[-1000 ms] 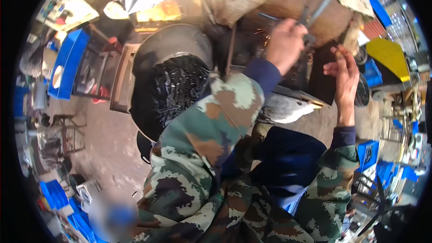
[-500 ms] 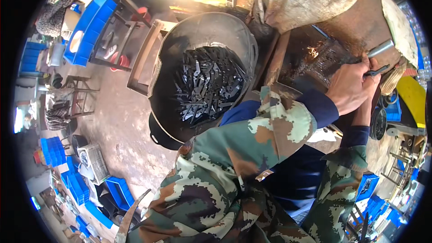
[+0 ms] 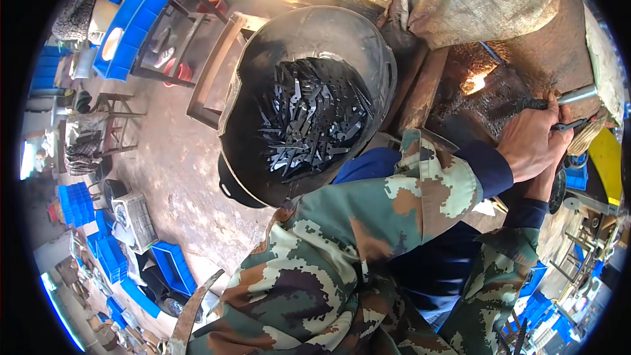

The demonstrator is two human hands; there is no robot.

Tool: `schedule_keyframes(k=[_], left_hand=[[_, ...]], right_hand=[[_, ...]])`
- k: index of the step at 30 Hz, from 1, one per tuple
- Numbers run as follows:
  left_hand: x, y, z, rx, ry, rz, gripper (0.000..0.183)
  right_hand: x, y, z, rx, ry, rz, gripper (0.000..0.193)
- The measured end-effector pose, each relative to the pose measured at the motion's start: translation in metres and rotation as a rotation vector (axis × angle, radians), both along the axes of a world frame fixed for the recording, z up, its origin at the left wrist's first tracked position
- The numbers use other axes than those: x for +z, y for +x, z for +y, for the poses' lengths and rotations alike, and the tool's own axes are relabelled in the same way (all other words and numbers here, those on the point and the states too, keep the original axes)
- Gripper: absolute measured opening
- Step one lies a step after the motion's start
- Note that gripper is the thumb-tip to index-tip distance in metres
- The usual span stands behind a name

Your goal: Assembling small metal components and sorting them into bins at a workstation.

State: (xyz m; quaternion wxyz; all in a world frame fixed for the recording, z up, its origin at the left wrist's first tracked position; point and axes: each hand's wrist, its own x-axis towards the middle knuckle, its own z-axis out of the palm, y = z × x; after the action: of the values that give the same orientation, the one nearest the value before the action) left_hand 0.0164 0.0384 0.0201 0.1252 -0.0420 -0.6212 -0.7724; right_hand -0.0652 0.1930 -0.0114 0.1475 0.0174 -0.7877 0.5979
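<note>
Both my hands are close together at the upper right, beside a dark, wet-looking work area. My left hand lies over the other, fingers closed, a fingertip near a shiny metal rod. Mostly covered by it, my right hand is closed too. A slim black metal piece sticks out to the right from between the fingers; the rest of it is hidden. Left of the hands, a bright orange glow with sparks shows on the dark area.
A large black basin full of black metal parts stands left of my arms. A stained cloth drapes above the work area. A wooden frame and blue bins are further left. A yellow panel is at the far right.
The orange glow has grown larger and brighter. The view has shifted a little, so the basin and hands appear further right. My hands remain closed together around the black piece.
</note>
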Motion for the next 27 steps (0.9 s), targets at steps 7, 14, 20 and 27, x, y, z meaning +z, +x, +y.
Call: schedule_keyframes(k=[7, 14, 20, 27], left_hand=[[-0.003, -0.003, -0.006, 0.025, -0.029, 0.013, 0.038], [-0.002, -0.008, -0.011, -0.007, -0.058, 0.013, 0.031], [-0.005, -0.01, -0.019, 0.072, -0.069, 0.054, 0.024], [-0.006, -0.009, -0.016, 0.069, -0.063, 0.054, 0.024]], right_hand=[[0.001, 0.0, -0.009, 0.007, -0.02, -0.064, 0.029], [-0.018, -0.014, 0.029, 0.16, -0.184, -0.035, 0.029], [-0.017, -0.014, 0.019, 0.112, 0.061, 0.076, 0.032], [-0.014, -0.014, 0.028, 0.036, 0.199, 0.016, 0.033]])
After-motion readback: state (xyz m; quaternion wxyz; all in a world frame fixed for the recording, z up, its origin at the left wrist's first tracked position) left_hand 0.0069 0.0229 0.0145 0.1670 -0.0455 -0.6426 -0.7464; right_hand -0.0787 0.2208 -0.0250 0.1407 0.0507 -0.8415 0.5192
